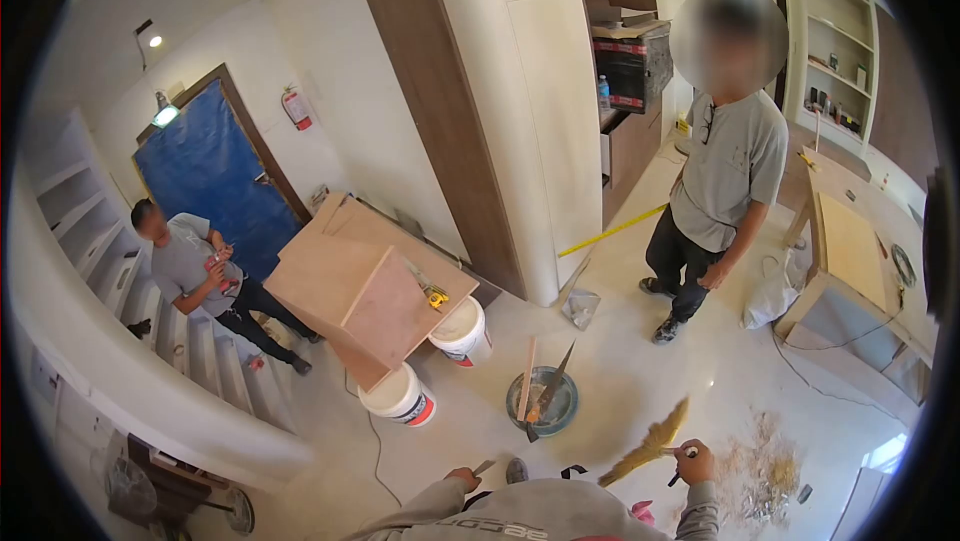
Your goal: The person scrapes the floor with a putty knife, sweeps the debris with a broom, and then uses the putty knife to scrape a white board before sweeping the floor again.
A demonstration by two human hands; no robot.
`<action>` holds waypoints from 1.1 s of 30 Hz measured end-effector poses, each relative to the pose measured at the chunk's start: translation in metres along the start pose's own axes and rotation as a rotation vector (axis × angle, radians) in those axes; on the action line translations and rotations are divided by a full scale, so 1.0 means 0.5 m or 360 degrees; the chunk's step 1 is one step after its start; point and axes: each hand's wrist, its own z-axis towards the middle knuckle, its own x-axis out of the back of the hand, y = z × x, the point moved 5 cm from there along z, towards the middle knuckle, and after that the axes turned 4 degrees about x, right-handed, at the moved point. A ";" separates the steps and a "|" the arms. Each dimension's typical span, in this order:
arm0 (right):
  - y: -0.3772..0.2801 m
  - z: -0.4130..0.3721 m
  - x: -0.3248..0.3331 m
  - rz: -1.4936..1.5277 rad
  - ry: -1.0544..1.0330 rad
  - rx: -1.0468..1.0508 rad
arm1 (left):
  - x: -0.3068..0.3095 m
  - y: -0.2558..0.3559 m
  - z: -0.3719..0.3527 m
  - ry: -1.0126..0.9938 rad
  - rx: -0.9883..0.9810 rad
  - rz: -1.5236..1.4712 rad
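Observation:
My right hand (695, 463) is closed around the handle of a broom (648, 443) with spread, straw-coloured bristles. The broom is held over the pale floor, to the left of a scattered heap of wood shavings and dust (768, 471). Low in the middle, my left hand (465, 479) grips a thin, flat, brownish piece (484, 466), whose kind I cannot tell. In front of me sits a round grey-green basin (570, 416), with a handsaw (556, 378) and a wooden strip (527, 381) lying across it.
Wooden panels (350, 291) rest by two white buckets (400, 396), with a yellow tape measure (436, 297) on top. One person (728, 161) stands ahead near a dustpan (580, 308); another (195, 266) holds a red tool at left. A workbench (850, 241) and white sack (775, 296) stand right.

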 end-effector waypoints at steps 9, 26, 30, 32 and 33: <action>0.009 0.043 -0.096 0.0571 -0.0459 -0.0052 | 0.006 0.018 -0.018 0.0068 -0.0048 -0.0127; 0.278 0.000 -0.314 0.0053 -0.0827 -0.0529 | -0.035 -0.082 -0.062 0.0070 0.0326 -0.0781; 0.255 0.002 -0.334 0.0239 -0.0957 -0.0517 | 0.045 0.017 -0.020 0.0025 0.0142 -0.1505; 0.234 0.003 -0.331 0.0264 -0.0956 -0.0453 | 0.178 0.138 -0.047 -0.0123 -0.0159 -0.2092; 0.222 -0.003 -0.332 0.0195 -0.0976 -0.0438 | 0.247 0.188 -0.067 -0.0219 -0.0382 -0.2371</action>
